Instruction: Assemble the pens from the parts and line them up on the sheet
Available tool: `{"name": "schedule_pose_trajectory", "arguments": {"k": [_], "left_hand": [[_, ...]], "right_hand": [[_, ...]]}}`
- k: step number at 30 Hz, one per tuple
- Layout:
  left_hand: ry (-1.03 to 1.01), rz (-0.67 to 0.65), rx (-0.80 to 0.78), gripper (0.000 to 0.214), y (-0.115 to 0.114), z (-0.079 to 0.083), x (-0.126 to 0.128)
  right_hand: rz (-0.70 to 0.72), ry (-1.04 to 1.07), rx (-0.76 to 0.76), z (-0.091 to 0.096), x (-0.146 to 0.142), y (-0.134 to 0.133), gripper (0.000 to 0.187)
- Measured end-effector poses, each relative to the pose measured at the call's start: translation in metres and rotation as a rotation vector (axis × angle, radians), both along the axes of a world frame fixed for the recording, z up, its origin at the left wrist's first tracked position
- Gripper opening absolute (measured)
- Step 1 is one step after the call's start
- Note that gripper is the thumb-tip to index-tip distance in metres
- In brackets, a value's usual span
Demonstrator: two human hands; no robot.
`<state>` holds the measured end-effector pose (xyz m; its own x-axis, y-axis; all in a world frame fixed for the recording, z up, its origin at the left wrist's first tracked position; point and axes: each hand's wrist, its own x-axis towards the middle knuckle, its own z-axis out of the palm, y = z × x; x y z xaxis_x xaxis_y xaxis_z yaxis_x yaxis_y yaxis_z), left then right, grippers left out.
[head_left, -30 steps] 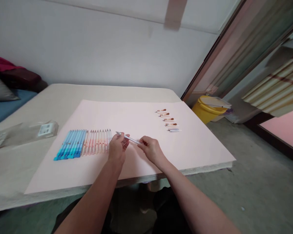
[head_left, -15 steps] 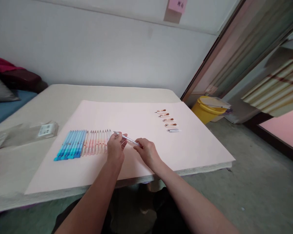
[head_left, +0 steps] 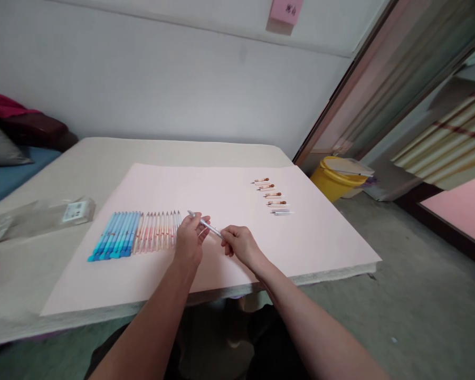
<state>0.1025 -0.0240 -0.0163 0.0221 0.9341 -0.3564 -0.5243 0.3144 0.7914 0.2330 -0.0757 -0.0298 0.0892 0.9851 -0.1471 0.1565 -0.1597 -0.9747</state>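
A slim pale pen (head_left: 210,227) is held tilted above the pink-white board (head_left: 221,190). My left hand (head_left: 190,232) is closed round its upper-left part, and the fingers of my right hand (head_left: 239,241) pinch its lower-right end. Left of my hands lie a row of blue pens (head_left: 116,235) and, beside it, a row of pale orange-and-white pens (head_left: 154,232); my left hand partly covers the end of that row. On the board's right side, several short pen parts with brown ends (head_left: 273,195) lie in a slanting column, with grey-white pieces (head_left: 282,212) nearest me.
Clear plastic packaging with a white label (head_left: 74,211) lies on the cream-covered table (head_left: 114,150) at the left. A yellow bin (head_left: 332,179) stands on the floor beyond the right edge. A pale wall (head_left: 182,79) rises behind the table.
My right hand has shifted slightly right and down, its fingers curling more at the pen's end. The pen and my left hand have moved slightly right. The laid-out rows stay put.
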Motion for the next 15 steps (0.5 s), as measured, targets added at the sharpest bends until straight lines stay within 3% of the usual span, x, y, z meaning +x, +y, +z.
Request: {"name": "schedule_pose_trajectory", "arguments": {"k": [5,12,15], "left_hand": [[0.08,0.093,-0.012,0.018,0.0023,-0.0005,-0.002],[-0.008,0.064,-0.019,0.017,0.005,-0.0016,-0.0035],[0.042,0.091,-0.007,0.016,0.0042,-0.002,-0.0023]], "right_hand": [[0.02,0.004,-0.025,-0.0022,-0.0019,-0.0007,0.027],[0.011,0.01,-0.031,-0.0022,0.0004,0.0,0.027],[0.01,-0.012,-0.018,-0.0041,0.0006,0.0,0.027]]}}
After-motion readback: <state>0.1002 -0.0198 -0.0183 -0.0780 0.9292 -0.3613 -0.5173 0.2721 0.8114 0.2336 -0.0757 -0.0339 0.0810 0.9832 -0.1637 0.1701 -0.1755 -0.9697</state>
